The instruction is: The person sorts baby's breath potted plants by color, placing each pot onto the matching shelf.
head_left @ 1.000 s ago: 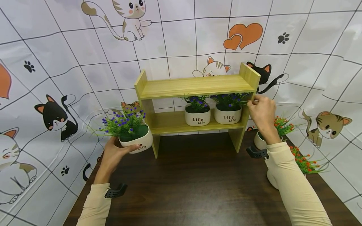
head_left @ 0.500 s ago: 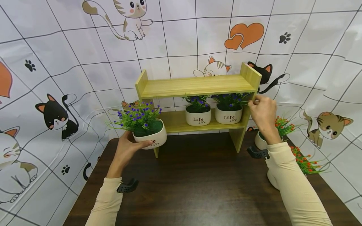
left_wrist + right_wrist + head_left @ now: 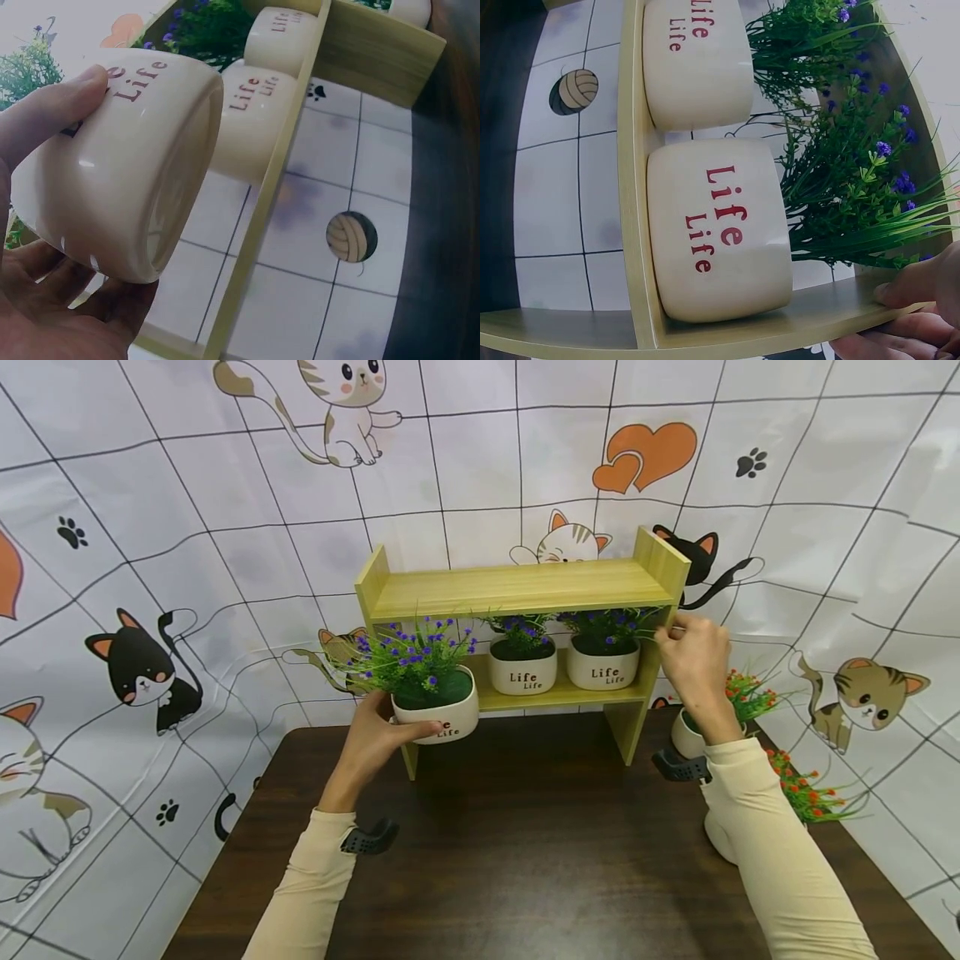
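My left hand (image 3: 366,742) grips a white oval pot (image 3: 457,710) of purple artificial flowers, thumb across its "Life" lettering. In the left wrist view the pot (image 3: 135,157) is tilted, its underside showing, and the fingers curl beneath it. It is held up before the left part of a two-tier wooden shelf (image 3: 517,587). My right hand (image 3: 697,664) pinches the shelf's right side panel, thumb inside and fingers outside in the right wrist view. On the lower tier stand two matching potted plants, a middle pot (image 3: 522,677) and a right pot (image 3: 602,670), side by side.
Two white pots with orange flowers stand right of the shelf: a rear plant (image 3: 750,693) and a front plant (image 3: 810,789), both partly behind the right arm. A dark wooden table (image 3: 510,860) carries everything. Behind is a cat-patterned wall covering (image 3: 480,460).
My left hand has carried the purple-flowered pot rightward and slightly up, from beside the shelf to before its left part. The right hand keeps its hold on the side panel.
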Motion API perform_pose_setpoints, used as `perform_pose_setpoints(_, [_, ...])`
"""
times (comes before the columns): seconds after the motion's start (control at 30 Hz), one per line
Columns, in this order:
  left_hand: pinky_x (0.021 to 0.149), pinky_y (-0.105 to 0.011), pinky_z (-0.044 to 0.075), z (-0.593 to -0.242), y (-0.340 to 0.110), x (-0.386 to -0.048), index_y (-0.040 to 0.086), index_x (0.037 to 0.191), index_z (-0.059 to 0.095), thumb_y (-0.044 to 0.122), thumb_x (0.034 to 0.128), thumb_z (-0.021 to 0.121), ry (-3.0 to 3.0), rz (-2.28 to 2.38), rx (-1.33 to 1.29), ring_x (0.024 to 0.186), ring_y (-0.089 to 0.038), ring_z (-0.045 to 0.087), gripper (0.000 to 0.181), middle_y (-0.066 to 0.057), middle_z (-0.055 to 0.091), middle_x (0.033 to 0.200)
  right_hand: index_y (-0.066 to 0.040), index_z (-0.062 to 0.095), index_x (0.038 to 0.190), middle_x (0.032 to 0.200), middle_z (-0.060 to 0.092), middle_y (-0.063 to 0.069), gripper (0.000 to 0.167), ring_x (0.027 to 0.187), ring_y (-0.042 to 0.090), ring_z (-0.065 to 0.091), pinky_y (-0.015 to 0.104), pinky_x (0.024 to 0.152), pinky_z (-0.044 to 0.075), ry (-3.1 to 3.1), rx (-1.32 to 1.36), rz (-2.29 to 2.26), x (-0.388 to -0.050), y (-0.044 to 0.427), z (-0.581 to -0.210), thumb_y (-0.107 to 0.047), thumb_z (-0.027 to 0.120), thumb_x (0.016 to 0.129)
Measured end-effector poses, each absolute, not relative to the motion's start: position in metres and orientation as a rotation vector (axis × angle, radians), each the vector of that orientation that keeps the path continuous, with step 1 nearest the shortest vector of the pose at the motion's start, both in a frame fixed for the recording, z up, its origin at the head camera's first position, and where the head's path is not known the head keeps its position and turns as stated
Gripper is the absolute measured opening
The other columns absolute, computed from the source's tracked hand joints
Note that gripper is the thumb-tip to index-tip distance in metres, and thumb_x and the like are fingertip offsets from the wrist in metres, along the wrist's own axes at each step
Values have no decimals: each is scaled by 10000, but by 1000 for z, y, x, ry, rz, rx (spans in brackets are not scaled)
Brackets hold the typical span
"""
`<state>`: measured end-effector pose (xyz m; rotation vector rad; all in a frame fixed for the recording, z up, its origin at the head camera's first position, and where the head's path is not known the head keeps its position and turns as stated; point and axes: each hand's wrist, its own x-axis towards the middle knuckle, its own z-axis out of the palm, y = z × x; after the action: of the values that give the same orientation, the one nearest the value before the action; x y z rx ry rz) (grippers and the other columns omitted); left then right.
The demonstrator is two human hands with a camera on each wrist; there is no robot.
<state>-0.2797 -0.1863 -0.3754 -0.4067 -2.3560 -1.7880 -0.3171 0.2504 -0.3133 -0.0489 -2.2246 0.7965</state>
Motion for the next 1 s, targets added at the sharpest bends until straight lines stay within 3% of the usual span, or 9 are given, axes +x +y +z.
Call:
perform_pose_setpoints(0.17, [1018,-486,588,-378,-177,-288,172,1543,486,205,787,968,-2351,-1819,-404,1280,-305,655,898,-121,653,1427,76,796,1130,998,769,273,265,934,500,763,651,846,567,-2222,-42,783,-317,251,-314,-76,631,987])
perform_pose_setpoints(0.37, [1079,-537,546,-379,-167,-299,190,1587,398,135,789,960,-2280,-1897,-432,1322,-317,637,978,-129,619,1486,77,797,1124,994,774,269,257,931,497,765,643,852,569,-2223,-30,786,-317,251,-314,-68,634,987])
perform_pose_setpoints(0.8, [1081,-527,526,-379,-158,-318,121,1571,464,215,840,930,-2296,-1790,-352,1325,-313,624,872,-140,617,1471,86,787,1150,1025,765,280,259,973,484,767,641,890,574,-2224,-20,805,-317,250,-312,-52,640,987])
perform_pose_setpoints(1.0, [1115,-548,499,-378,-155,-325,89,1611,417,252,840,932,-2315,-1761,-286,1359,-342,598,941,-169,587,1506,84,787,1151,1025,765,277,265,967,489,765,645,873,574,-2230,-28,802,-316,250,-312,-67,636,994])
